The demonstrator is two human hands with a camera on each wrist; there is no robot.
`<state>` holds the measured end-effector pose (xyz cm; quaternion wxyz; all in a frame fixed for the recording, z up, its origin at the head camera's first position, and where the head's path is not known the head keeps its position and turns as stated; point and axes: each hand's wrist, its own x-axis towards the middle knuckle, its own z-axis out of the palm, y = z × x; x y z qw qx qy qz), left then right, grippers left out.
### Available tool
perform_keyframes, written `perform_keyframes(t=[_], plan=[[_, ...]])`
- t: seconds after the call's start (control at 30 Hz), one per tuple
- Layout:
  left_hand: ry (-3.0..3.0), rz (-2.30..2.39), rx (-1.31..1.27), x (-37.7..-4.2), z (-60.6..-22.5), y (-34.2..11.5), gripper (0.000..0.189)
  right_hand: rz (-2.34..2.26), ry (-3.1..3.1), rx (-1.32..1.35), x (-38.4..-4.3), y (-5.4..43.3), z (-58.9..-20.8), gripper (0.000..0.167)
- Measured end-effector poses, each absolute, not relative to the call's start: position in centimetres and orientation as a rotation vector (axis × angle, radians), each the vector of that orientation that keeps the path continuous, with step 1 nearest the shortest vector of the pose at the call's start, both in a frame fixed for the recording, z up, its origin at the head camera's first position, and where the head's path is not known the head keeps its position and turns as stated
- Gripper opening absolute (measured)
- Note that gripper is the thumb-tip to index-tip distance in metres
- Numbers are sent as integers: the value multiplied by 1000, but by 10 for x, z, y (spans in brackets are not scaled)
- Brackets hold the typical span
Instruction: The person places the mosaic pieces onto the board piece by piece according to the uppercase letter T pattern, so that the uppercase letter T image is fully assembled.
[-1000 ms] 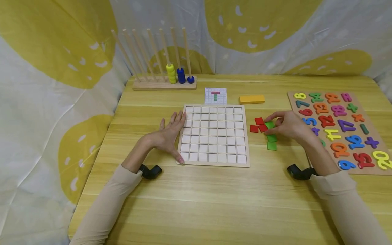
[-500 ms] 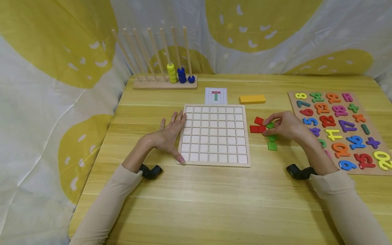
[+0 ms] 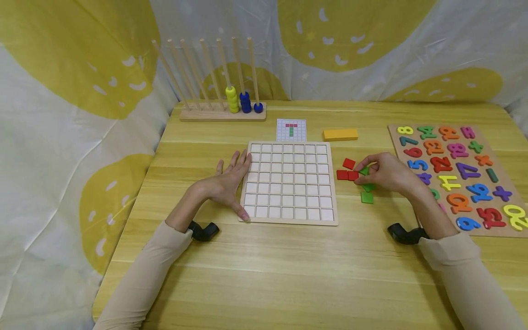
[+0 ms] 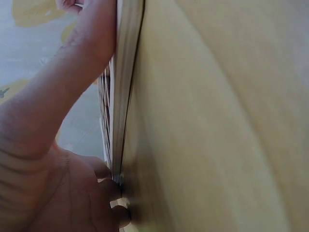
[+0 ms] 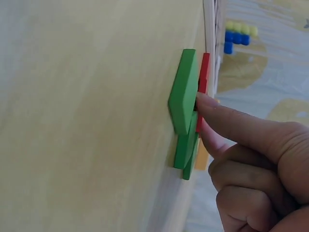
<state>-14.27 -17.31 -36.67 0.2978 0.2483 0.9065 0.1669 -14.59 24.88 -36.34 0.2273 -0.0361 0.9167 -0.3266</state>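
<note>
In the head view a wooden grid board point(image 3: 288, 183) lies mid-table. My left hand point(image 3: 226, 187) spreads along its left edge, fingertips at the side and thumb at the near-left corner. To the board's right, my right hand point(image 3: 385, 173) has thumb and forefinger at the right end of a red square tile point(image 3: 353, 176), seeming to pinch it. Another red tile point(image 3: 342, 175) lies against it, with a third red tile point(image 3: 348, 163) behind. Green square tiles point(image 3: 366, 197) lie under and beside the right hand, partly hidden. The right wrist view shows green tiles point(image 5: 184, 94) nearest, before the thumb.
A small pattern card point(image 3: 291, 130) lies behind the board, showing a red and green T. Nearby is a yellow block point(image 3: 340, 134). A wooden peg abacus point(image 3: 222, 114) stands at the back left. On the right lies a number puzzle board point(image 3: 453, 176), partly behind the right forearm.
My right hand has shifted one red tile slightly so it now lines up side by side with another red tile. My left hand stays at the board.
</note>
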Motion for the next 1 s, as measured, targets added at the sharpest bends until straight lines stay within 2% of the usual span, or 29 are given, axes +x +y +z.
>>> perform_keyframes(t=[0.33,1.0], plan=[[2410,431,659,-143,-367,-174,164,-907,2593,-159,-150,234,-353,34],[2405,400,661,-143,-366,-173,165,-1052,2592,-156,-186,155,-350,28]])
